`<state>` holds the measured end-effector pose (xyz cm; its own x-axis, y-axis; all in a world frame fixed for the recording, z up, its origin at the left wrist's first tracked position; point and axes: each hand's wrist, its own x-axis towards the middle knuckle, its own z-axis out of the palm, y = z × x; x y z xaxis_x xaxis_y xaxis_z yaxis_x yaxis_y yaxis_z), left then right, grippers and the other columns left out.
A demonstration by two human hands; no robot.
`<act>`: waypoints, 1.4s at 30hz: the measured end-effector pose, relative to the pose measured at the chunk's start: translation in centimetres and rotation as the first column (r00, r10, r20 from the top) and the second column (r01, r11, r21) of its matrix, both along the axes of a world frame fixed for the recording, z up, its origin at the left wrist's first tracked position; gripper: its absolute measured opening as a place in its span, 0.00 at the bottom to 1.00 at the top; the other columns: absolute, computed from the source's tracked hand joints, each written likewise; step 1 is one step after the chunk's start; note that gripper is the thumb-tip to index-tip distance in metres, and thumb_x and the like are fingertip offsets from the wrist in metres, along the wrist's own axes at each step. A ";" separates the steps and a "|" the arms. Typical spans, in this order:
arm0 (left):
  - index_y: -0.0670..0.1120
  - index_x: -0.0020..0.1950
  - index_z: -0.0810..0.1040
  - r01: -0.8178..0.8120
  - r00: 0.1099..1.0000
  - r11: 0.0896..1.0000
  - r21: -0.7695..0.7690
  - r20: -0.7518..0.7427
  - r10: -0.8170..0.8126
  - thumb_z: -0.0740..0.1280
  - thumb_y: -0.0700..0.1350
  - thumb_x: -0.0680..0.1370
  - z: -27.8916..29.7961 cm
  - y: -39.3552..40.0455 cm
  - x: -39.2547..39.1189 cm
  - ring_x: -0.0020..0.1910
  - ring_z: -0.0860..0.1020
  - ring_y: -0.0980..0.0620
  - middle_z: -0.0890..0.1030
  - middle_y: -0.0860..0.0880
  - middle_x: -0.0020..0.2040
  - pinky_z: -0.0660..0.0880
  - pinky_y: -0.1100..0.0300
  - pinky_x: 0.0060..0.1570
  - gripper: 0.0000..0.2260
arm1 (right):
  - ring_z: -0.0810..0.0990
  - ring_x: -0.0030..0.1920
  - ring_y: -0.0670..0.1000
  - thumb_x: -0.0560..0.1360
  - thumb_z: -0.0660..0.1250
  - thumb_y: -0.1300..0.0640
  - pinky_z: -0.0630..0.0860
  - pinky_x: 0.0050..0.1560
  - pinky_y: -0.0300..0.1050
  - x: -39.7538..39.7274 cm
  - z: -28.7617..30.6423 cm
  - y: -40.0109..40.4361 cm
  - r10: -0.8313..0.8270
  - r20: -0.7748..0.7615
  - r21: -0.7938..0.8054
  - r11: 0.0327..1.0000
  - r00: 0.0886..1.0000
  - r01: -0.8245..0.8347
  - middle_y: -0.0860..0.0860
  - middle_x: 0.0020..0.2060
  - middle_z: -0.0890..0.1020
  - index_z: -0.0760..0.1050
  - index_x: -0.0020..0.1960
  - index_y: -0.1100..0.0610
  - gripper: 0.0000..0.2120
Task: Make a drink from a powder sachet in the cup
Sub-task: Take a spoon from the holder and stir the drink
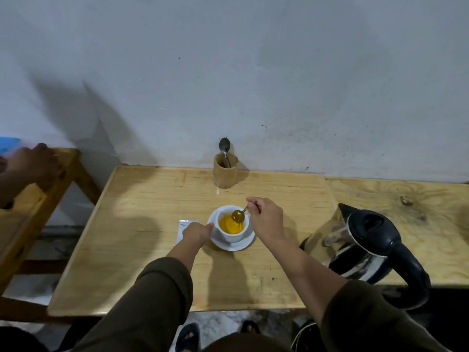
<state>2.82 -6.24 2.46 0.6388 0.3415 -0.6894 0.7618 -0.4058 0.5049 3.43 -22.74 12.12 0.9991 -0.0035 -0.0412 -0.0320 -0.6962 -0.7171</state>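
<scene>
Resting on a white saucer (237, 246) near the middle of the wooden counter (142, 262), the white cup (232, 231) is filled with yellow-orange liquid. The saucer's left rim is touched by the left hand (198, 233), whose grip cannot be told, with the sachet (183, 228) lying flat just left of it, while a small spoon (238, 215) is pinched over the cup by the right hand (266, 219). A kettle (365, 247) stands to the right, and a wooden holder (225, 174) with a spoon is set far back by the wall.

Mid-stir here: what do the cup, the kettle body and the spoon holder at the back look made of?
Cup: glossy white, likely glazed ceramic, matching its saucer.
Kettle: mirror-bright body, apparently polished steel, with black, probably plastic, lid and handle.
Spoon holder: tan, matte, looks like wood or bamboo; grain unclear.
</scene>
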 end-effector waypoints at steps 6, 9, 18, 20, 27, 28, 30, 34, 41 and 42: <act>0.37 0.69 0.72 -0.046 0.999 0.998 -0.050 0.014 0.047 0.61 0.56 0.79 -0.4 0.0 0.2 0.60 0.79 0.41 0.82 0.38 0.60 0.75 0.52 0.62 0.27 | 0.79 0.57 0.50 0.77 0.62 0.60 0.68 0.56 0.35 -0.2 -0.6 -0.1 0.073 -0.045 0.073 0.995 0.996 -0.069 0.53 0.53 0.85 0.81 0.57 0.56 0.11; 0.37 0.70 0.72 -0.040 0.999 0.998 -0.056 0.010 0.040 0.61 0.56 0.79 -0.6 0.2 0.2 0.61 0.79 0.41 0.81 0.38 0.61 0.75 0.52 0.62 0.28 | 0.81 0.54 0.50 0.77 0.63 0.60 0.71 0.50 0.31 -0.2 -0.7 0.0 0.120 -0.070 0.097 0.989 0.990 -0.113 0.54 0.49 0.86 0.82 0.54 0.56 0.10; 0.37 0.69 0.73 -0.042 0.999 0.998 -0.047 0.007 0.042 0.61 0.56 0.79 -0.9 0.3 0.4 0.60 0.80 0.42 0.82 0.39 0.60 0.77 0.52 0.63 0.27 | 0.82 0.47 0.56 0.77 0.60 0.64 0.79 0.53 0.50 0.5 -0.5 0.4 0.207 -0.073 0.011 0.978 0.976 -0.207 0.56 0.47 0.83 0.78 0.42 0.56 0.10; 0.38 0.69 0.73 -0.045 0.999 0.997 -0.059 0.004 0.045 0.61 0.57 0.79 -1.0 0.4 0.4 0.60 0.80 0.42 0.81 0.38 0.60 0.77 0.51 0.63 0.27 | 0.81 0.48 0.56 0.77 0.59 0.63 0.78 0.53 0.50 0.7 -0.6 0.6 0.212 -0.052 -0.047 0.976 0.976 -0.215 0.56 0.48 0.81 0.80 0.45 0.58 0.10; 0.36 0.67 0.74 -0.043 0.999 0.997 -0.067 0.017 0.044 0.62 0.56 0.78 -1.2 0.5 0.4 0.60 0.80 0.41 0.82 0.38 0.60 0.76 0.52 0.62 0.27 | 0.79 0.53 0.54 0.78 0.61 0.63 0.71 0.51 0.38 0.2 -1.2 1.0 0.223 -0.006 -0.021 0.975 0.975 -0.223 0.57 0.52 0.82 0.81 0.52 0.61 0.10; 0.36 0.67 0.74 -0.043 0.999 0.997 -0.070 0.020 0.044 0.62 0.56 0.78 -1.3 0.5 0.4 0.60 0.80 0.41 0.82 0.38 0.60 0.76 0.52 0.61 0.27 | 0.80 0.53 0.54 0.77 0.61 0.63 0.70 0.51 0.37 0.2 -1.2 1.1 0.217 -0.010 -0.002 0.976 0.976 -0.218 0.57 0.51 0.82 0.81 0.51 0.61 0.10; 0.36 0.66 0.74 -0.041 0.999 0.997 -0.067 0.018 0.042 0.62 0.56 0.78 -1.2 0.5 0.4 0.60 0.80 0.41 0.82 0.38 0.60 0.76 0.52 0.61 0.26 | 0.82 0.50 0.54 0.77 0.61 0.64 0.74 0.51 0.39 0.3 -1.2 1.2 0.217 -0.027 0.044 0.976 0.976 -0.215 0.57 0.49 0.83 0.81 0.49 0.61 0.10; 0.39 0.70 0.71 -0.038 0.999 0.996 -0.076 0.011 0.039 0.61 0.56 0.79 -1.0 0.5 0.5 0.61 0.79 0.42 0.80 0.40 0.63 0.76 0.53 0.63 0.27 | 0.82 0.48 0.57 0.77 0.59 0.64 0.78 0.53 0.50 0.6 -0.9 1.5 0.227 -0.052 0.034 0.974 0.972 -0.226 0.58 0.47 0.82 0.79 0.46 0.61 0.10; 0.37 0.68 0.73 -0.039 0.999 0.996 -0.080 0.014 0.040 0.61 0.56 0.79 -1.0 0.6 0.4 0.61 0.79 0.41 0.80 0.38 0.62 0.76 0.52 0.62 0.26 | 0.78 0.52 0.55 0.79 0.56 0.62 0.67 0.48 0.38 0.9 -1.3 1.2 0.249 0.005 -0.126 0.961 0.968 -0.246 0.56 0.52 0.79 0.79 0.52 0.60 0.12; 0.37 0.68 0.73 -0.042 0.999 0.995 -0.086 0.012 0.043 0.62 0.56 0.79 -1.0 0.6 0.4 0.61 0.79 0.41 0.80 0.38 0.62 0.75 0.51 0.62 0.26 | 0.78 0.52 0.54 0.79 0.57 0.62 0.66 0.48 0.36 0.8 -1.3 1.3 0.249 0.007 -0.106 0.963 0.968 -0.247 0.56 0.52 0.80 0.79 0.52 0.60 0.12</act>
<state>3.26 -5.65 1.43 0.6348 0.3086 -0.7084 0.7701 -0.3282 0.5471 4.27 -21.47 10.78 0.9699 0.2413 -0.0332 0.1649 -0.7508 -0.6396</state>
